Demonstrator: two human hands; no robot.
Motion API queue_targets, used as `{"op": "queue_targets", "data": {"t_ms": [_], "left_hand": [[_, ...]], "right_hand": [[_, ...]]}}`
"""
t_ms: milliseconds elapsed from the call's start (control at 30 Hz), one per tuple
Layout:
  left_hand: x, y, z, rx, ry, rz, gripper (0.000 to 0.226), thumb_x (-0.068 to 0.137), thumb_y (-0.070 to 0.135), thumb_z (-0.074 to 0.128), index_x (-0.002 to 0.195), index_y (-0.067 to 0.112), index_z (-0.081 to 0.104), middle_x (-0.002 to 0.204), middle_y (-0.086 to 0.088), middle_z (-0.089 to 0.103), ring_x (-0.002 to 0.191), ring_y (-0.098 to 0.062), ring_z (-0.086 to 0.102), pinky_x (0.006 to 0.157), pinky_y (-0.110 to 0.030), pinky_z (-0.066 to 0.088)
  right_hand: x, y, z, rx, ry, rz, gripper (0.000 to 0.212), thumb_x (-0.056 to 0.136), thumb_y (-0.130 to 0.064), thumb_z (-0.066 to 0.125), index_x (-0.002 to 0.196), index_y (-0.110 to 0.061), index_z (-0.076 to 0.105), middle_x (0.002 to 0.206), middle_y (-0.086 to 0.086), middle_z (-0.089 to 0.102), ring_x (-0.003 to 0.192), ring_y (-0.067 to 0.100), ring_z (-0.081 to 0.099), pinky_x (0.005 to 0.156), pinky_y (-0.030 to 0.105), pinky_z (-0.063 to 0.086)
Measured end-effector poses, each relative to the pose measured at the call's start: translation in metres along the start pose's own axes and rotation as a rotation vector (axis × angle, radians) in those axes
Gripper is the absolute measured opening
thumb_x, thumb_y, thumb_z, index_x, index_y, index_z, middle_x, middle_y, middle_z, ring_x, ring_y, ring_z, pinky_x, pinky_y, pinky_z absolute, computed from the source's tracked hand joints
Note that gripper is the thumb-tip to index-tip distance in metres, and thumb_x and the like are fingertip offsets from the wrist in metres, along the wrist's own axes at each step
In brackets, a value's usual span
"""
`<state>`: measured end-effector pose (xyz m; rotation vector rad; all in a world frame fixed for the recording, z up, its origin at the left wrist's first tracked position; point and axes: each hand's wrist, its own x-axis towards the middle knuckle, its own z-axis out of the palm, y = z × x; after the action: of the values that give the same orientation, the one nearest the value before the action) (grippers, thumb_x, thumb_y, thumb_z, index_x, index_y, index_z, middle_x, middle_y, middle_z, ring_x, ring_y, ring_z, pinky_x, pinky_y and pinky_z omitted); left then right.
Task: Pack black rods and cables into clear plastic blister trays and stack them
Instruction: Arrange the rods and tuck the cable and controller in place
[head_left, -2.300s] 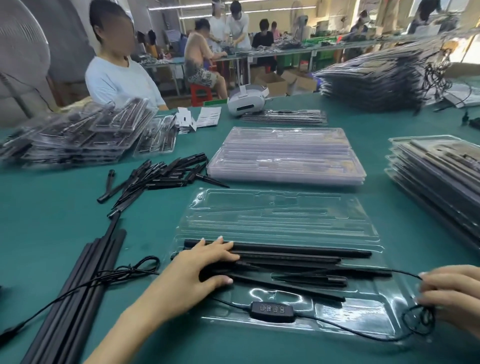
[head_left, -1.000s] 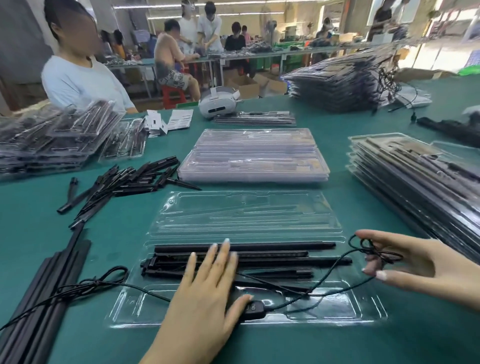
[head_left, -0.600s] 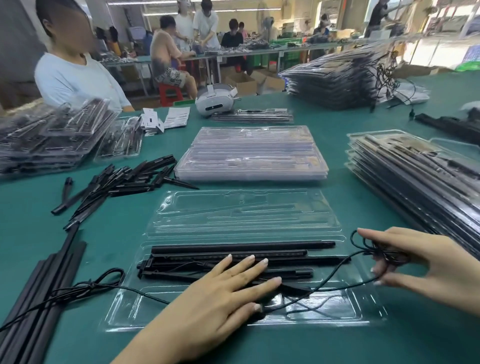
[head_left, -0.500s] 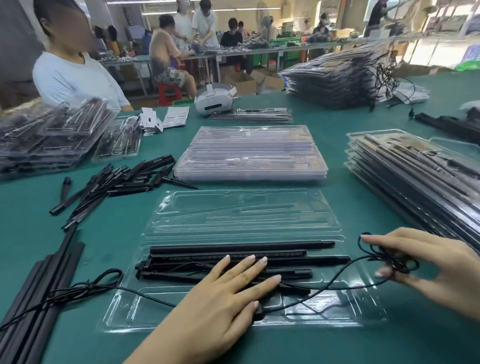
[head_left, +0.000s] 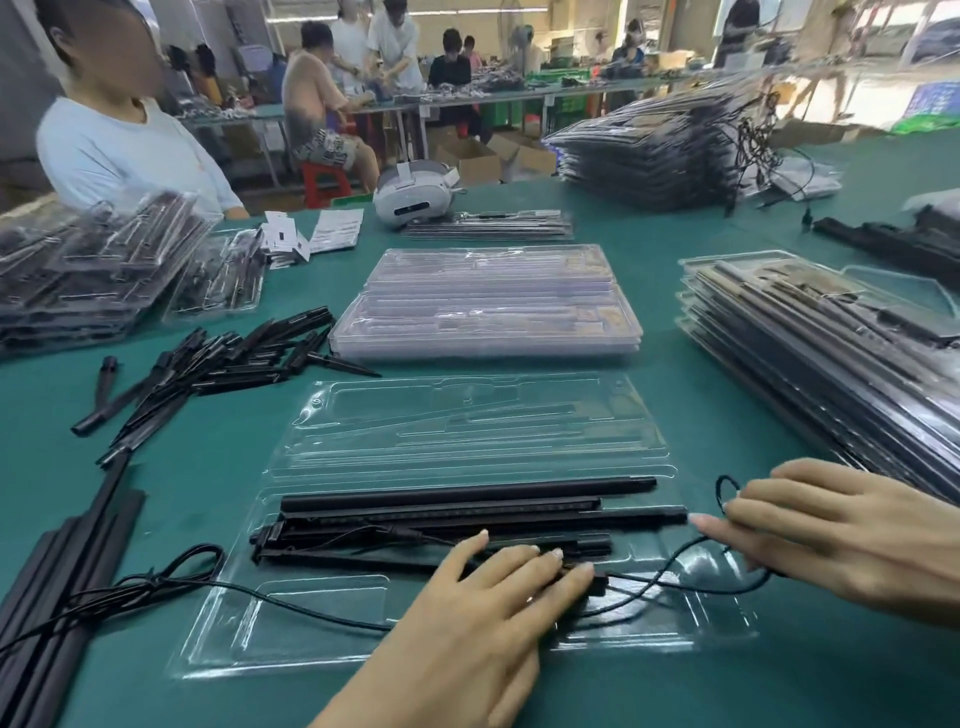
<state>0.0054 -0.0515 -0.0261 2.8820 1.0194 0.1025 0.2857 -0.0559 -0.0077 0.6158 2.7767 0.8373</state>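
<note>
An open clear blister tray (head_left: 322, 618) lies in front of me on the green table, its lid half (head_left: 467, 421) folded away from me. Several black rods (head_left: 467, 506) lie in the near half. My left hand (head_left: 483, 618) presses flat on the rods and the cable's black control box (head_left: 597, 582), fingers straight. A thin black cable (head_left: 670, 564) runs from there to my right hand (head_left: 836, 535), which holds a bunched coil of it just off the tray's right end. The cable's other end (head_left: 171, 577) trails left across the table.
Long black rods (head_left: 57, 597) lie at the near left, short black pieces (head_left: 218, 358) beyond them. Empty clear trays (head_left: 488, 306) are stacked ahead, packed trays at right (head_left: 831, 353), far right (head_left: 654, 150) and left (head_left: 88, 265). A person in a white shirt (head_left: 124, 150) sits across.
My right hand has drawn the coiled cable slightly nearer the tray's right end. My left hand has slid right along the rods onto the control box.
</note>
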Motion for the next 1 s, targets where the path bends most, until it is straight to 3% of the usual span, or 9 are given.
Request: {"op": "queue_targets", "data": {"t_ms": [67, 167, 267, 367, 533, 600, 767, 867, 1000], "left_hand": [[0.002, 0.002, -0.001, -0.021, -0.009, -0.012, 0.058, 0.072, 0.032, 0.039, 0.125, 0.033, 0.062, 0.117, 0.016, 0.065, 0.104, -0.001, 0.062, 0.087, -0.034, 0.054], [0.003, 0.003, -0.001, 0.004, -0.028, -0.073, 0.058, 0.071, 0.031, 0.039, 0.125, 0.035, 0.062, 0.115, 0.017, 0.066, 0.102, 0.000, 0.063, 0.086, -0.049, 0.053], [0.002, 0.003, 0.001, 0.058, 0.074, -0.056, 0.057, 0.073, 0.031, 0.040, 0.126, 0.035, 0.061, 0.112, 0.019, 0.066, 0.100, 0.002, 0.063, 0.084, -0.068, 0.045], [0.002, 0.002, 0.001, 0.065, 0.055, -0.061, 0.057, 0.073, 0.030, 0.039, 0.126, 0.036, 0.060, 0.111, 0.020, 0.064, 0.096, 0.003, 0.062, 0.080, -0.062, 0.050], [0.000, 0.001, -0.001, 0.024, 0.005, -0.084, 0.055, 0.077, 0.032, 0.038, 0.128, 0.038, 0.058, 0.113, 0.019, 0.062, 0.094, 0.002, 0.061, 0.082, -0.057, 0.052], [0.000, 0.000, 0.000, 0.030, 0.043, -0.087, 0.056, 0.080, 0.030, 0.037, 0.133, 0.036, 0.054, 0.116, 0.014, 0.060, 0.097, -0.002, 0.061, 0.085, -0.063, 0.047], [-0.001, 0.000, 0.005, 0.028, 0.088, -0.084, 0.055, 0.081, 0.028, 0.039, 0.134, 0.033, 0.054, 0.111, 0.005, 0.060, 0.093, -0.005, 0.061, 0.087, -0.063, 0.046], [-0.003, 0.000, 0.007, 0.008, 0.048, -0.113, 0.056, 0.082, 0.027, 0.037, 0.136, 0.033, 0.051, 0.114, 0.004, 0.058, 0.095, -0.006, 0.059, 0.093, -0.065, 0.041], [0.000, 0.001, 0.001, -0.078, -0.026, -0.173, 0.062, 0.086, 0.031, 0.021, 0.146, 0.038, 0.031, 0.132, 0.000, 0.043, 0.112, -0.013, 0.046, 0.110, -0.066, 0.007]], "right_hand": [[-0.021, 0.036, 0.020, -0.036, 0.145, 0.202, 0.048, 0.101, -0.011, 0.043, 0.146, 0.001, 0.033, 0.094, 0.001, 0.052, 0.086, 0.023, 0.056, 0.086, 0.036, 0.042], [-0.019, 0.032, 0.017, 0.445, 0.196, 0.405, 0.054, 0.100, -0.041, 0.041, 0.150, -0.024, 0.028, 0.080, -0.011, 0.048, 0.069, 0.006, 0.048, 0.071, 0.018, 0.042], [-0.015, 0.021, 0.008, 1.133, 0.362, 0.734, 0.038, 0.086, -0.064, 0.053, 0.120, -0.047, 0.051, 0.057, -0.002, 0.055, 0.049, 0.000, 0.043, 0.050, 0.015, 0.040], [-0.004, 0.018, 0.005, 1.712, 0.273, 0.970, 0.025, 0.074, -0.049, 0.064, 0.081, -0.025, 0.070, 0.054, 0.009, 0.058, 0.044, 0.011, 0.047, 0.042, 0.017, 0.039], [-0.012, 0.021, 0.009, 2.364, 0.253, 1.106, 0.050, 0.054, -0.014, 0.093, 0.099, -0.004, 0.074, 0.088, 0.030, 0.069, 0.069, 0.030, 0.070, 0.058, 0.026, 0.058], [-0.013, 0.020, 0.007, 2.315, 0.243, 1.084, 0.046, 0.058, -0.008, 0.090, 0.101, -0.004, 0.074, 0.094, 0.031, 0.069, 0.081, 0.035, 0.072, 0.062, 0.026, 0.058], [0.003, 0.009, 0.005, 1.764, 0.411, 1.048, 0.024, 0.070, -0.011, 0.070, 0.087, -0.025, 0.079, 0.063, 0.007, 0.067, 0.056, 0.012, 0.058, 0.055, 0.012, 0.045], [0.006, 0.008, 0.005, 1.567, 0.453, 0.983, 0.031, 0.065, -0.019, 0.071, 0.087, -0.039, 0.078, 0.076, -0.001, 0.058, 0.071, 0.007, 0.053, 0.068, 0.010, 0.040], [0.010, 0.006, 0.002, 1.604, 0.507, 0.841, 0.023, 0.067, -0.015, 0.068, 0.086, -0.020, 0.080, 0.102, -0.009, 0.073, 0.101, 0.008, 0.066, 0.091, 0.014, 0.047]]}}
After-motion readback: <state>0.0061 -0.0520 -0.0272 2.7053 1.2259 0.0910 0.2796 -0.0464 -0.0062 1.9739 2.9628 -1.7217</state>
